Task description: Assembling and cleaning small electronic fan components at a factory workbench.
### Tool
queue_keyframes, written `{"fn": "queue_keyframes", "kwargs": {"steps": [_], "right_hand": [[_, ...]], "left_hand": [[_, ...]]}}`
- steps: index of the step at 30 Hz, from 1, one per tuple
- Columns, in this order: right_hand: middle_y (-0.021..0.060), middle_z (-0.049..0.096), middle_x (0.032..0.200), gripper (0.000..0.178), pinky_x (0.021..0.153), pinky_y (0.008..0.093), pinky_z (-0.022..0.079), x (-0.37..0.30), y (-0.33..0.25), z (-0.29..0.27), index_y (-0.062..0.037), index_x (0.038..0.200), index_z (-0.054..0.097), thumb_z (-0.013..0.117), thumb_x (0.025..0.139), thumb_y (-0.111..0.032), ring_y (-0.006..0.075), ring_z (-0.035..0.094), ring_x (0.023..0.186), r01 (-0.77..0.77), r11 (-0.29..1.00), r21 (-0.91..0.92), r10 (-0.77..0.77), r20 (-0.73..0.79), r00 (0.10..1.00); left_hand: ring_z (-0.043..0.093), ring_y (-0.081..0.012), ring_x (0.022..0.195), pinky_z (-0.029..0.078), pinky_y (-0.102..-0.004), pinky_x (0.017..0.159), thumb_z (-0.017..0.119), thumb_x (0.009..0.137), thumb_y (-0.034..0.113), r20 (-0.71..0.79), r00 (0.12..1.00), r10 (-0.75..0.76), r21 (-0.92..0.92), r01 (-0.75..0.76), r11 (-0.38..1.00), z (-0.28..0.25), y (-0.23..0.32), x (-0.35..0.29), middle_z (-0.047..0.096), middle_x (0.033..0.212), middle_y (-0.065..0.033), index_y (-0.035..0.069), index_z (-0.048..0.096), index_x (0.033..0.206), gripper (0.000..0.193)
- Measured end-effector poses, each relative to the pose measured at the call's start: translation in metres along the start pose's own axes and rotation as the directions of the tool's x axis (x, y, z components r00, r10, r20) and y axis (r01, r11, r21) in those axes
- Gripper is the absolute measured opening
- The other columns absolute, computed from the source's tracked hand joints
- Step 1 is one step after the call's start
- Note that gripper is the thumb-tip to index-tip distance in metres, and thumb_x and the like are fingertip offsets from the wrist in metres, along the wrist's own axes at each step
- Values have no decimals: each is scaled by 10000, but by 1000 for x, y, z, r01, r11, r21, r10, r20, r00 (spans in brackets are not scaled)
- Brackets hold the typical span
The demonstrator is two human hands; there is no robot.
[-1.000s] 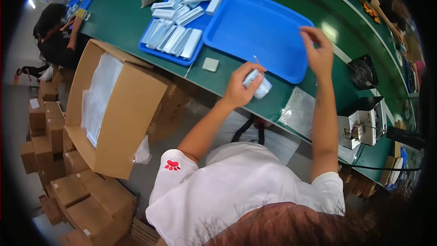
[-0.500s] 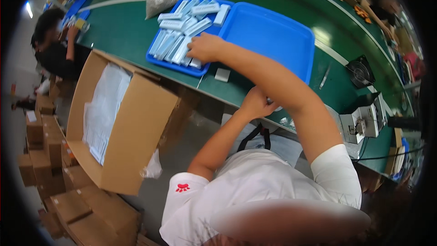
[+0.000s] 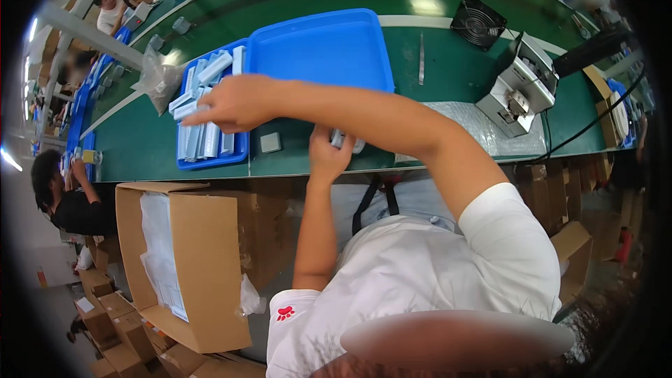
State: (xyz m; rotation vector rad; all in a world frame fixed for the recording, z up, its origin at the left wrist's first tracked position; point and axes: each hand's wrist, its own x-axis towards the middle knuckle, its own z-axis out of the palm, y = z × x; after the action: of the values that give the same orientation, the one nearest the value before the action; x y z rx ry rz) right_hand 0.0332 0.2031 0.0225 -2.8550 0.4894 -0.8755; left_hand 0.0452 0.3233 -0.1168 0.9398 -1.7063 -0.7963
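Note:
My right arm reaches across to the left, over the blue tray filled with slim pale blue-and-white boxes. Above the middle of these boxes is my right hand, its fingers stretched apart with nothing visible between them. Low at the table's near edge, my left hand is closed around a small whitish piece, partly covered by the fingers and my right forearm. A small white square piece lies on the green table between the tray and my left hand.
Behind my right forearm lies a larger blue tray. A clear bag of granules, a black fan and a grey-white machine stand about. Below the table edge at left is an open carton. A co-worker sits far left.
The view has turned, so the table edge now runs level. My right hand has gone from the boxes' near right side to farther left over them. My left hand stays by the table edge.

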Motion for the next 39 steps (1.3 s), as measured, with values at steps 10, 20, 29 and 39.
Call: {"fn": "queue_keyframes", "kwargs": {"steps": [10, 20, 29, 39], "right_hand": [[90, 609, 1321, 429, 815, 278, 574, -329, -87, -119, -77, 1283, 680, 620, 884, 69, 177, 672, 1083, -533, 692, 487, 722, -470, 508], [102, 545, 1476, 517, 1119, 500, 436, -377, -92, -97, -161, 1304, 673, 722, 804, -37, 419, 469, 1382, -744, 601, -292, 711, -231, 665], [115, 677, 1272, 496, 974, 393, 546, -370, -72, -98, -94, 1301, 630, 707, 818, -13, 298, 659, 1209, -771, 562, -298, 727, -267, 633], [323, 586, 1351, 411, 1011, 504, 572, -319, -105, -112, 19, 1415, 414, 505, 1060, -167, 452, 659, 1179, 26, 150, 988, 966, -153, 210]], "left_hand": [[635, -164, 894, 518, -297, 802, 823, 840, 120, 155, 974, -166, -183, 194, 964, 3, 23, 7, 658, 1029, -71, 31, 634, 1198, 415], [619, -116, 936, 527, -266, 797, 878, 789, 104, 392, 904, -169, -153, 245, 958, 60, 65, 12, 632, 1106, -42, 54, 580, 1288, 583], [659, -242, 977, 515, -335, 875, 865, 799, 188, 339, 935, -107, -191, 180, 965, 68, 77, 11, 664, 1071, -105, 39, 679, 1167, 438], [657, -216, 933, 507, -321, 839, 863, 801, 229, 542, 840, -7, -165, 115, 979, 63, 94, 14, 685, 1032, -92, 30, 689, 1147, 436]]}}
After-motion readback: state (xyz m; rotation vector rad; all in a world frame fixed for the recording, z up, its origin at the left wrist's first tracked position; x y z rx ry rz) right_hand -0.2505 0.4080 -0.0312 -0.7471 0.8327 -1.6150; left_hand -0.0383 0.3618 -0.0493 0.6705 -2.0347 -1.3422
